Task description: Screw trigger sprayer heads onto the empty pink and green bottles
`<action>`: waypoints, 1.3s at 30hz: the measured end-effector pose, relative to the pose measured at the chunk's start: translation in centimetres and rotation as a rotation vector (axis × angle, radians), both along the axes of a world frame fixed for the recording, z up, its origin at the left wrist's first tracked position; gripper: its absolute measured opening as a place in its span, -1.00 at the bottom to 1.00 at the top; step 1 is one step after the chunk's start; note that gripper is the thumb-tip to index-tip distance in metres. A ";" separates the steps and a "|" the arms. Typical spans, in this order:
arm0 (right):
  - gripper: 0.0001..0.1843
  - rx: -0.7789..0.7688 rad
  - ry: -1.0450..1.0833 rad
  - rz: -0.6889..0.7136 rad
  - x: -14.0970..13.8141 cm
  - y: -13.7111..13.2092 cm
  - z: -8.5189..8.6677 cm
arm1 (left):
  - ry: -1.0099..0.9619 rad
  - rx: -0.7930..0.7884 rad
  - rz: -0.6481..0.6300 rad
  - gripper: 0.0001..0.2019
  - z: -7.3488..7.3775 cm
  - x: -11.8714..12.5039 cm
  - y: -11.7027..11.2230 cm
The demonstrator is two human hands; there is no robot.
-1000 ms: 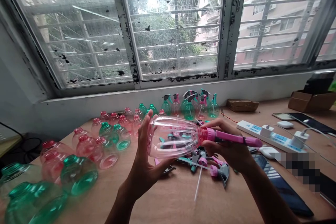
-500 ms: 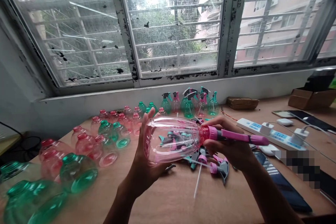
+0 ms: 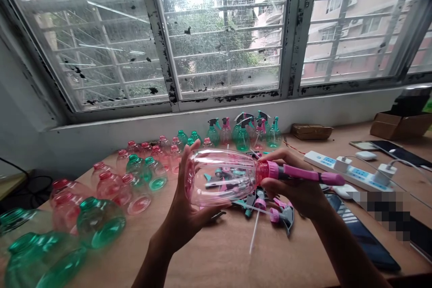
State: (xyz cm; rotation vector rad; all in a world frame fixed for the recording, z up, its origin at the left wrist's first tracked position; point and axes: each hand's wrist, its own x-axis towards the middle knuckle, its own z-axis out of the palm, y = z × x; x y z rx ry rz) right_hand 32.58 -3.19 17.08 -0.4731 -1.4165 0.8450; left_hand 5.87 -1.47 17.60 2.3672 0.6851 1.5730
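A clear pink spray bottle (image 3: 221, 162) lies sideways in the air above the table, its base toward the left. My left hand (image 3: 184, 213) grips it around the base end, thumb below and fingers behind. At the neck, my right hand (image 3: 290, 184) closes its fingers around the pink collar (image 3: 272, 170) of the spray head. The pink trigger (image 3: 313, 175) points right, past the right hand. Inside the bottle a pale dip tube shows. Beneath, partly hidden by the bottle and hands, is a pile of loose spray heads (image 3: 259, 202) in pink, teal and grey.
Several open pink bottles (image 3: 110, 184) and green bottles (image 3: 101, 222) stand on the left. Bottles with spray heads (image 3: 243, 137) line the back wall. To the right are a power strip (image 3: 351, 171) with cables, a dark phone (image 3: 364, 234) and a cardboard box (image 3: 401, 123).
The dip tube inside the bottle looks lower and turned a little compared with before. Both hands keep nearly the same place on the bottle.
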 end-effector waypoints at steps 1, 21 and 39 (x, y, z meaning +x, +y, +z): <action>-0.71 -0.010 0.006 -0.001 0.0 0.0 0.0 | 0.000 0.028 -0.003 0.19 -0.1 0.1 0.1; -0.69 0.036 0.034 -0.017 -0.1 0.3 -0.2 | -0.049 0.001 -0.075 0.21 -0.3 0.1 0.0; -0.71 0.036 0.029 0.047 -0.1 0.3 -0.1 | 0.009 0.011 -0.158 0.23 -0.2 -0.2 0.3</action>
